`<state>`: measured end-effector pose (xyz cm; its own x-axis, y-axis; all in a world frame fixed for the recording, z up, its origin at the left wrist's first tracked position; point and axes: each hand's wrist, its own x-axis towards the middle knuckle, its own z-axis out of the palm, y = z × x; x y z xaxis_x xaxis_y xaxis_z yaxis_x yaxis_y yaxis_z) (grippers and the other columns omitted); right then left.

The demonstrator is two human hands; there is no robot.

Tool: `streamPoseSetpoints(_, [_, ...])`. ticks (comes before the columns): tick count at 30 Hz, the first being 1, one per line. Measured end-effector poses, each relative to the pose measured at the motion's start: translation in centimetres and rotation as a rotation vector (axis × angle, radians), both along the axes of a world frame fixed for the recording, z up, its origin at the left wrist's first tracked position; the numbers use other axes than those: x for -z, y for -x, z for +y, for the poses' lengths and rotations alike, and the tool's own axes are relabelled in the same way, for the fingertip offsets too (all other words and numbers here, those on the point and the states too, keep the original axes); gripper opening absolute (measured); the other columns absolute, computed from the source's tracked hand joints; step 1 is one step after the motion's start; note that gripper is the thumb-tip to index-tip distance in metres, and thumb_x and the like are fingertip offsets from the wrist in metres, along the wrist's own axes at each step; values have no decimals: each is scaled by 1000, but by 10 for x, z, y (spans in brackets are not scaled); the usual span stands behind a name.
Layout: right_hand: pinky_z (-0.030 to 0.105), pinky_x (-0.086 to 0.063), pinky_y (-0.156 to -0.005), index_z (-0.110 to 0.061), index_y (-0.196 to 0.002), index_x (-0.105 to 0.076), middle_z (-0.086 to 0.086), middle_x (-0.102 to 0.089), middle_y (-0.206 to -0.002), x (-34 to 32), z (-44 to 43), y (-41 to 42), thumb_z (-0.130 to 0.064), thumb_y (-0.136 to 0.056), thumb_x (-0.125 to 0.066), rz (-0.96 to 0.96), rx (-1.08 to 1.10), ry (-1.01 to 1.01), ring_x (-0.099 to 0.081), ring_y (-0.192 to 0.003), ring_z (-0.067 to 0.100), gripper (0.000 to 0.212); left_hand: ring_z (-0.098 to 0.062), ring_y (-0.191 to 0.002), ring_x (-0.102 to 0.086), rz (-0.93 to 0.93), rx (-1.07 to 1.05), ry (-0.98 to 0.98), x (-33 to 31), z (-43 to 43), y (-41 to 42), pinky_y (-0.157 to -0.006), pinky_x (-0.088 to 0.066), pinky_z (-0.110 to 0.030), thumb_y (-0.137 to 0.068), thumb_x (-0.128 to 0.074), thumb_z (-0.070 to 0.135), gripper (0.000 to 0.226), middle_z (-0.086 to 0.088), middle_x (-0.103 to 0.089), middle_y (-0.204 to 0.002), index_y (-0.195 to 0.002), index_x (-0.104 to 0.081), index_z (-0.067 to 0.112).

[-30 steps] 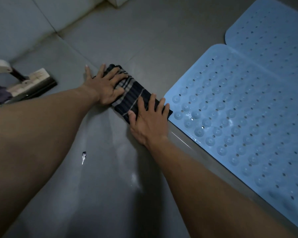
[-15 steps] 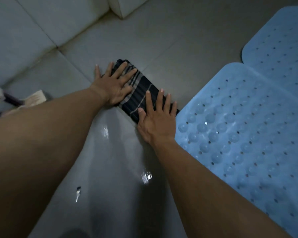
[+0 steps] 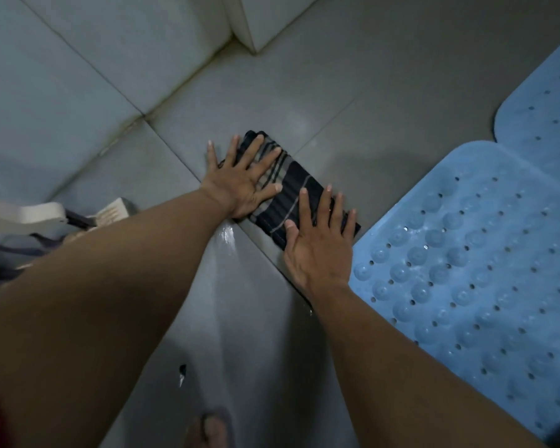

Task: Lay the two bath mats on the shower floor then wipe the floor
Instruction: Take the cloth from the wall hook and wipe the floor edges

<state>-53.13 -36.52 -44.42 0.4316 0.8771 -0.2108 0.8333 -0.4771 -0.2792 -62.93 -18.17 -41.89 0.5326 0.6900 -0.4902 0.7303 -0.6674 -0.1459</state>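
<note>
Your left hand (image 3: 240, 185), fingers spread flat, pressed the ten o'clock end of the dark striped folded cloth (image 3: 291, 176) on the grey tiled floor (image 3: 337, 76), your right hand (image 3: 317, 253), fingers straight, its four o'clock end, just beside a blue perforated rubber bath mat (image 3: 466, 286), a second blue mat (image 3: 550, 108) at two o'clock.

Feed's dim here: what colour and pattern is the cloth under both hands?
Dark navy cloth with pale grey stripes, in the head view.
</note>
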Motion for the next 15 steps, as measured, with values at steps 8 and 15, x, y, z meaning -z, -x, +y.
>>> streamPoseSetpoints(8, [50,7,-122,-30,-159,2,10,4,-167,0,34,-48,-52,-103,-11,-29,15,5,7,-153,29,61,-33,-150,24,-37,37,-16,5,34,-39,-113,15,-69,-83,0,85,80,9,31,-161,-150,24,48])
streamPoseSetpoints(15, [49,7,-122,-31,-159,2,9,4,-167,-3,51,-85,-53,-104,-13,-18,48,7,9,-153,28,61,-32,-149,26,-62,106,-8,2,57,-85,-113,14,-69,-86,-2,82,78,8,32,-161,-150,25,47])
